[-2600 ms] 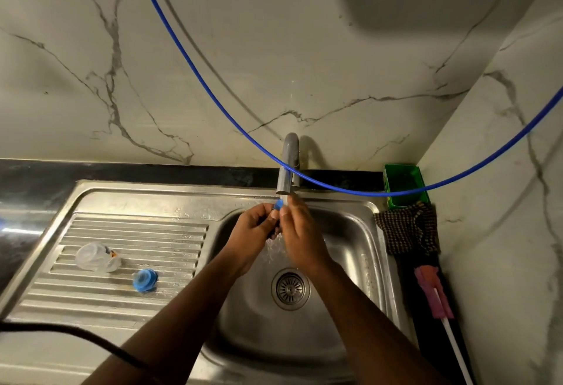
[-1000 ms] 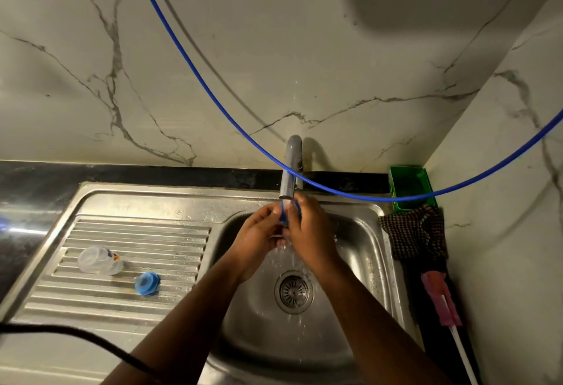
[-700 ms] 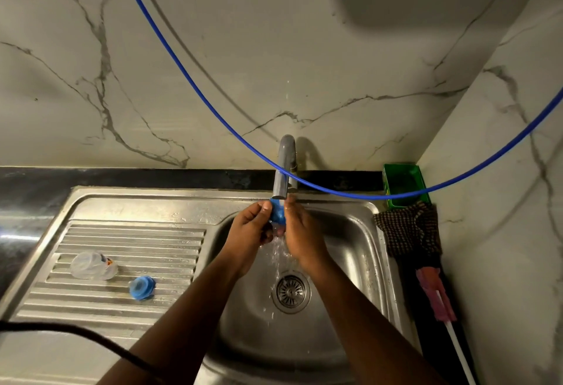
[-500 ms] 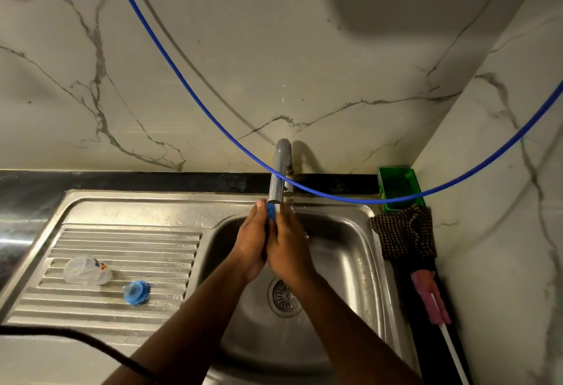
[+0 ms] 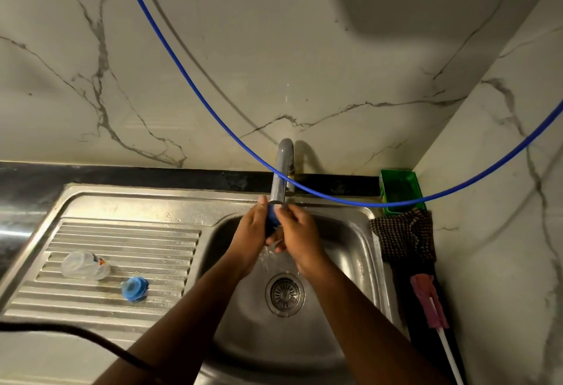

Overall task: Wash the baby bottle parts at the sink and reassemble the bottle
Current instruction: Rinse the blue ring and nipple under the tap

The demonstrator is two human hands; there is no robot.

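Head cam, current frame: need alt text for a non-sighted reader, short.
Both hands, left hand and right hand, hold a small blue bottle part under the tap over a steel sink. On the drainboard to the left lie a clear bottle and a blue cap.

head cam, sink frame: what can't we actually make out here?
- Blue part: head view, mostly covered by the left hand and right hand; its shape is unreadable.
- Clear bottle on the drainboard: print too small to read.
- Pink brush: handle cut off by the bottom edge.
- Green container: contents too dark.
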